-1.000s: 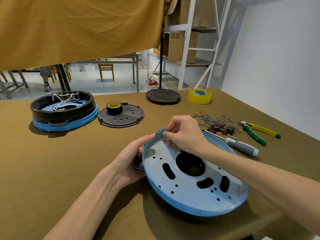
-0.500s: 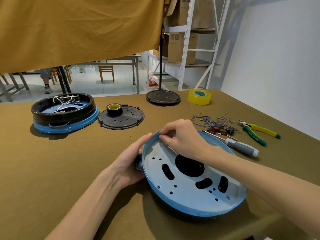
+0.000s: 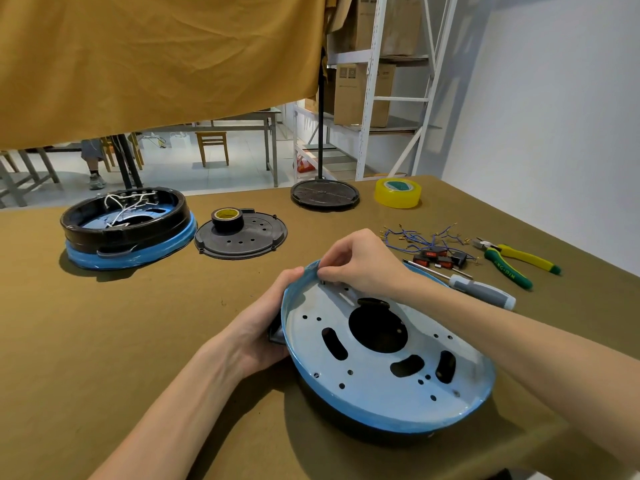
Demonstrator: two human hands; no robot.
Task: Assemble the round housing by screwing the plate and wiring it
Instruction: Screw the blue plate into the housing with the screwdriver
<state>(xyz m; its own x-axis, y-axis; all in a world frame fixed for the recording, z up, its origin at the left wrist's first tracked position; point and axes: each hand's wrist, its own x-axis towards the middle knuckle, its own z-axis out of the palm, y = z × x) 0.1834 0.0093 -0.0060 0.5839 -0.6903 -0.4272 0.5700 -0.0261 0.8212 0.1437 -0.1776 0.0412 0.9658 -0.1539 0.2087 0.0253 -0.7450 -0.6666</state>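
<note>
- Housing (image 3: 388, 386) sits tilted at the near middle of the table (image 3: 138, 358), far edge lifted, blue-rimmed pale plate with a big round hole and a few slots facing up at me.
- My left hand (image 3: 266, 327) grips the housing's left edge, thumb up on the blue rim, fingers wrapped underneath around the black body.
- My right hand (image 3: 360, 263) is at the far rim, fingertips pinched together on something small right at the plate's edge. Can't tell what it is, too tiny from here.
- Screwdriver (image 3: 485, 291) with a grey handle lies just right of the housing, not touched.
- Behind it: a tangle of blue wires (image 3: 422, 237) with small black and red switches (image 3: 440, 259), then green-and-yellow pliers (image 3: 512, 263) further right.
- Far left there's a second housing (image 3: 128, 230), black on a blue base, white wires inside.
- Beside that, a black disc (image 3: 242, 240) with a roll of black tape (image 3: 227, 219) sitting on it.
- Yellow tape roll (image 3: 398, 192) near the far edge.
</note>
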